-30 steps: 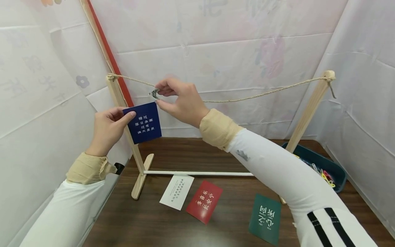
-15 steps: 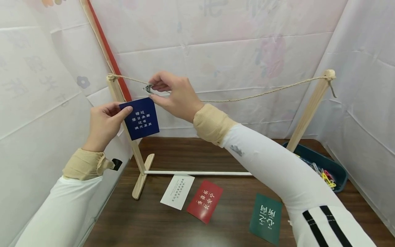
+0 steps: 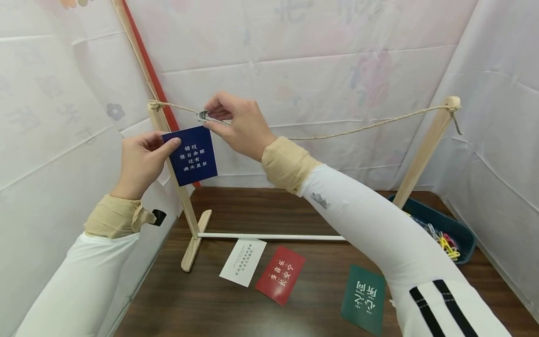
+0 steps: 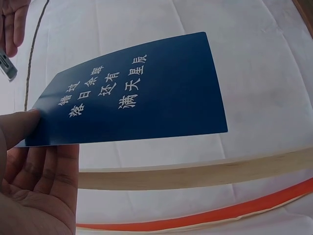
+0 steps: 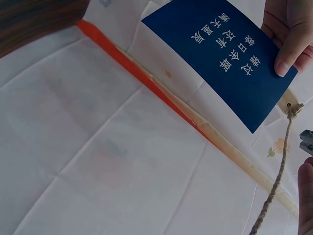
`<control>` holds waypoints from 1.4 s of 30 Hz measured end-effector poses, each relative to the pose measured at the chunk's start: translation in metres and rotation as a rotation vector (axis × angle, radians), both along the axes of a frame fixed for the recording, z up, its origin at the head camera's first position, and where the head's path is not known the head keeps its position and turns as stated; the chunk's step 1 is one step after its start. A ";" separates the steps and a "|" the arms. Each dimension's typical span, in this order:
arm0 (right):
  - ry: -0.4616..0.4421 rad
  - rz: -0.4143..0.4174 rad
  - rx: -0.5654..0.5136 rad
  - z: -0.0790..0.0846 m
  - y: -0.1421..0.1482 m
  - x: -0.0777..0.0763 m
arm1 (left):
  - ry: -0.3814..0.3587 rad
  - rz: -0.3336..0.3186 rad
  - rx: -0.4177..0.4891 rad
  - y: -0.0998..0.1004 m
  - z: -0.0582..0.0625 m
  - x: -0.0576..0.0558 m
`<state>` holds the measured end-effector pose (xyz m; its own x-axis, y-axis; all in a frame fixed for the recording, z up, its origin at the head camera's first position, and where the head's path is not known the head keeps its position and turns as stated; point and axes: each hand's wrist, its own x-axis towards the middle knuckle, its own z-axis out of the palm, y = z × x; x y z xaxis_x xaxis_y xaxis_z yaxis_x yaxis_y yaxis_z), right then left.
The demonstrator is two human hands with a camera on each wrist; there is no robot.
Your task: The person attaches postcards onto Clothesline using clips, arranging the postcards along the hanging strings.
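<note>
My left hand (image 3: pixel 141 161) pinches a dark blue card (image 3: pixel 191 175) with white characters by its upper left corner, thumb on the printed face. In my right hand (image 3: pixel 244 126) a small grey clothes peg (image 3: pixel 203 115) is pinched between thumb and fingers, right at the twine (image 3: pixel 353 132). The card's top right corner sits just below the peg. In the left wrist view the peg (image 4: pixel 7 66) shows at the left edge, apart from the card (image 4: pixel 171 93). The right wrist view has the peg (image 5: pixel 306 142) at its right edge, with the card (image 5: pixel 215 54) above.
The twine hangs slack between two wooden posts (image 3: pixel 425 152), joined low down by a white rod (image 3: pixel 269 237). A white card (image 3: pixel 243 262), a red card (image 3: pixel 280 275) and a green card (image 3: pixel 363 299) lie on the brown table. Behind the right post, a dark tray (image 3: pixel 467 248) holds colourful clips.
Both hands have moved up and slightly left with the blue card and the peg. The peg has turned and come up to the twine.
</note>
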<state>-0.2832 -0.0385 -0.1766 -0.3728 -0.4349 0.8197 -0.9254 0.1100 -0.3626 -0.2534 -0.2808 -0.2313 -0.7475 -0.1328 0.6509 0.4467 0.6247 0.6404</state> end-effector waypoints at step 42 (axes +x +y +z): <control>-0.327 -0.114 0.090 0.021 -0.032 -0.016 | 0.038 0.007 0.006 0.002 0.012 0.000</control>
